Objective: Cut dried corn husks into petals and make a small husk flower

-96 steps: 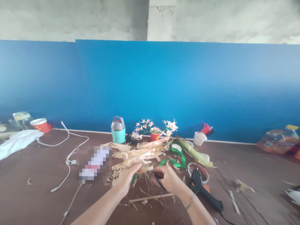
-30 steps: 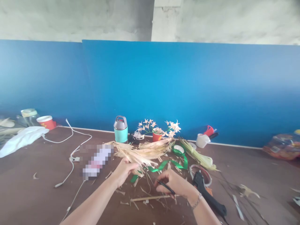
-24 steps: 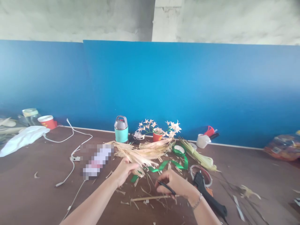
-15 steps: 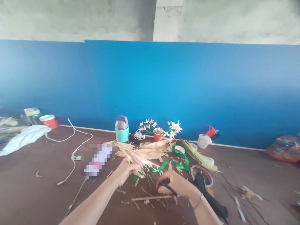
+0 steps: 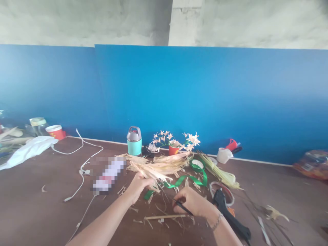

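My left hand (image 5: 139, 187) is closed on the near end of a dried corn husk (image 5: 151, 172), thumb on top. More pale husks (image 5: 176, 160) lie just beyond it. Curled round a slim black tool (image 5: 184, 207), my right hand (image 5: 195, 202) is low over the table, apart from the husks; I cannot make out the tool's kind. Between and beyond the hands, green ribbon (image 5: 180, 180) winds from its roll. A thin pale stick (image 5: 166, 216) lies below my right hand among husk scraps.
Right of my right hand lie a black glue gun (image 5: 230, 217) and a tape roll (image 5: 212, 193). A husk bundle (image 5: 221, 174) is farther back. White flowers (image 5: 191, 140) stand in a red cup (image 5: 173, 149) beside a turquoise flask (image 5: 134, 146). A white cable (image 5: 81, 171) runs at left.
The whole view has shifted slightly to the left, so things appear a little farther right. Both hands keep their holds and have barely moved.
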A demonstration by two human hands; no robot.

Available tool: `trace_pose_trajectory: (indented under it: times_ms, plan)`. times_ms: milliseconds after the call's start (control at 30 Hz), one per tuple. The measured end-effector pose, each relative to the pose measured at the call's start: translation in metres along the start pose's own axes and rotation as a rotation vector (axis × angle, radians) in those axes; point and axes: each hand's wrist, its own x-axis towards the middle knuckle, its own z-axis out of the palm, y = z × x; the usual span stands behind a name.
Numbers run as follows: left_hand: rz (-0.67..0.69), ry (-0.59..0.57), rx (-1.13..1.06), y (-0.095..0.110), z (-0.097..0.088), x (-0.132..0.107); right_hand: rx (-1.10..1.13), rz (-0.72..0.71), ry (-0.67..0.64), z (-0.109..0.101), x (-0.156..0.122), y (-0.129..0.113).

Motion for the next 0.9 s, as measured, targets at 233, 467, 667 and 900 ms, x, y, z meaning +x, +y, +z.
trace_pose_trajectory:
  times_ms: [233,467,667,900]
  plan:
    - [0.092,0.113,-0.072,0.003,-0.001,0.001,0.184,0.081,0.017,-0.002,0.0,0.005]
    - [0.1,0.144,-0.171,0.007,0.008,-0.006,0.573,-0.111,0.333,0.004,0.006,-0.015]
    - [0.066,0.032,-0.197,0.005,0.021,-0.016,0.737,-0.15,0.483,0.029,0.014,-0.032]
    - [0.041,-0.03,-0.184,0.0,0.026,-0.02,0.786,-0.134,0.556,0.04,0.021,-0.03]
